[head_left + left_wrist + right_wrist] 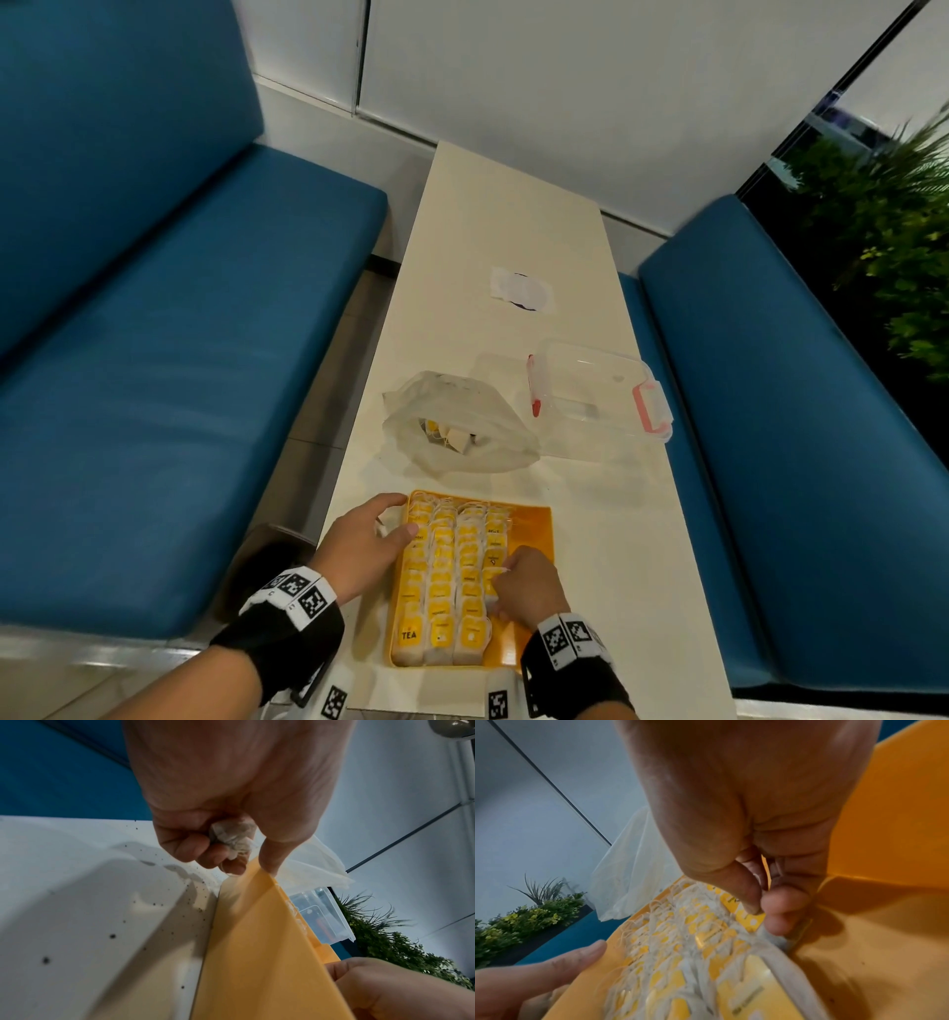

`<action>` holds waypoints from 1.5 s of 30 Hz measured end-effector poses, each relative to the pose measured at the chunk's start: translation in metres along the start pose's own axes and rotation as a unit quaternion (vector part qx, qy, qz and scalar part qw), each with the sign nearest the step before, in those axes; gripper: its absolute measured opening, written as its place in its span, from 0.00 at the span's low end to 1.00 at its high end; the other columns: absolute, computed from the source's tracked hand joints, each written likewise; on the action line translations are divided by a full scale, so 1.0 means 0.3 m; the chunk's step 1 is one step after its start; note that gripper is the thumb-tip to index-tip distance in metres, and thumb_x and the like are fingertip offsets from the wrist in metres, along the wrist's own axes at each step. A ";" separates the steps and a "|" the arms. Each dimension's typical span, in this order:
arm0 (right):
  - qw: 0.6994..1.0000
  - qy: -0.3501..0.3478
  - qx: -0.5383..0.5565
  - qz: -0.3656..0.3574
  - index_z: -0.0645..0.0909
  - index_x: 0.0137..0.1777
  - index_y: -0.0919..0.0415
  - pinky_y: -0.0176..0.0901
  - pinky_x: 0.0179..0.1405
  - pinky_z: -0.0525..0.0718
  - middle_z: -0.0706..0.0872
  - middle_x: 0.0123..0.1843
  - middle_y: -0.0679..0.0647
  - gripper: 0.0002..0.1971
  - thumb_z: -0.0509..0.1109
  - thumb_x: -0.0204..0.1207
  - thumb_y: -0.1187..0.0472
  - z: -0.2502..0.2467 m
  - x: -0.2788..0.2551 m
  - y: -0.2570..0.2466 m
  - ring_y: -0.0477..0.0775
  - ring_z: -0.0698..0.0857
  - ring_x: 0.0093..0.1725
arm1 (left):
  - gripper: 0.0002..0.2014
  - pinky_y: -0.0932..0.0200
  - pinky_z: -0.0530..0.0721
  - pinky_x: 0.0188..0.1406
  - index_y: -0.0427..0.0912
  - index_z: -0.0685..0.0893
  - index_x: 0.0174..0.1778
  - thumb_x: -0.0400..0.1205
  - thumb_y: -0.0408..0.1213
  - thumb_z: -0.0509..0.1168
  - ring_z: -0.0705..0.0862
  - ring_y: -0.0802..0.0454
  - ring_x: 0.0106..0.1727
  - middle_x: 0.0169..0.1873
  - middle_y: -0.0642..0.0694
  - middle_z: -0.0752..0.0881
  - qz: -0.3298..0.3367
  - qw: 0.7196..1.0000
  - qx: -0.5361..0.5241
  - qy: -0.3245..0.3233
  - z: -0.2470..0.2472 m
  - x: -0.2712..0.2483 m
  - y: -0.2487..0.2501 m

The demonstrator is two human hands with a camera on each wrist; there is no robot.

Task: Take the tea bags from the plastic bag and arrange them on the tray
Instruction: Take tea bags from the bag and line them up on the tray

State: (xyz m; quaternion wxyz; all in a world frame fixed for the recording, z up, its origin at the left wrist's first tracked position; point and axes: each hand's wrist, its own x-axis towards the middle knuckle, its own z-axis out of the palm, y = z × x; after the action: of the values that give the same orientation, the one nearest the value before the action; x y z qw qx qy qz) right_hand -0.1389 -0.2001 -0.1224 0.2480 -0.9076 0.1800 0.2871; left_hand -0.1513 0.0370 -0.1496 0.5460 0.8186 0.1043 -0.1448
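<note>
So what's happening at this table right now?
A person is laying tea bags with yellow tags in rows on an orange plastic tray. The left hand holds a crumpled tea bag at the tray's left edge; the right hand pinches a tag in the fourth row. The translucent plastic bag lies beyond, some bags inside.

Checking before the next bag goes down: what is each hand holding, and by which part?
The left hand holds a crumpled tea bag bunched in its curled fingers, thumb on the tray edge. The right hand pinches a yellow tag in the rows.
</note>
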 end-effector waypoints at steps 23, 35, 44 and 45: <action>0.957 0.032 0.133 -0.254 0.86 0.46 0.47 0.32 0.46 0.80 0.86 0.52 0.46 0.05 0.78 0.73 0.58 -0.107 -0.171 -0.231 0.38 0.83 0.43 | 0.29 0.57 0.67 0.26 0.50 0.80 0.71 0.88 0.63 0.46 0.75 0.49 0.29 0.39 0.33 0.85 -0.070 0.900 -0.407 -0.138 -0.060 -0.062 0.207; 0.952 0.042 0.123 -0.278 0.86 0.42 0.51 0.30 0.47 0.79 0.82 0.49 0.46 0.03 0.78 0.73 0.58 -0.080 -0.180 -0.266 0.37 0.83 0.47 | 0.20 0.59 0.68 0.28 0.47 0.81 0.68 0.88 0.56 0.60 0.78 0.51 0.32 0.40 0.38 0.84 -0.054 0.915 -0.365 -0.162 -0.013 -0.035 0.229; 0.955 0.032 0.177 -0.234 0.84 0.37 0.53 0.41 0.34 0.84 0.86 0.30 0.49 0.07 0.77 0.73 0.63 -0.136 -0.159 -0.230 0.47 0.87 0.30 | 0.07 0.56 0.82 0.33 0.32 0.87 0.55 0.82 0.29 0.71 0.85 0.48 0.38 0.42 0.38 0.88 -0.039 0.930 -0.336 -0.146 -0.025 -0.024 0.188; 0.954 0.020 0.192 -0.230 0.84 0.39 0.56 0.40 0.33 0.82 0.86 0.28 0.50 0.06 0.76 0.74 0.65 -0.140 -0.164 -0.229 0.48 0.86 0.29 | 0.07 0.56 0.82 0.34 0.31 0.86 0.55 0.82 0.29 0.71 0.85 0.48 0.39 0.42 0.37 0.88 -0.046 0.926 -0.346 -0.148 -0.023 -0.024 0.191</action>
State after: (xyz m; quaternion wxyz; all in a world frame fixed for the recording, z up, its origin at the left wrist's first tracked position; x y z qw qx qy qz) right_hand -0.1265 -0.1586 -0.0387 0.4730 -0.8653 0.0231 0.1642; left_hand -0.1383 0.0212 -0.0952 0.7970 0.5428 0.1033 -0.2438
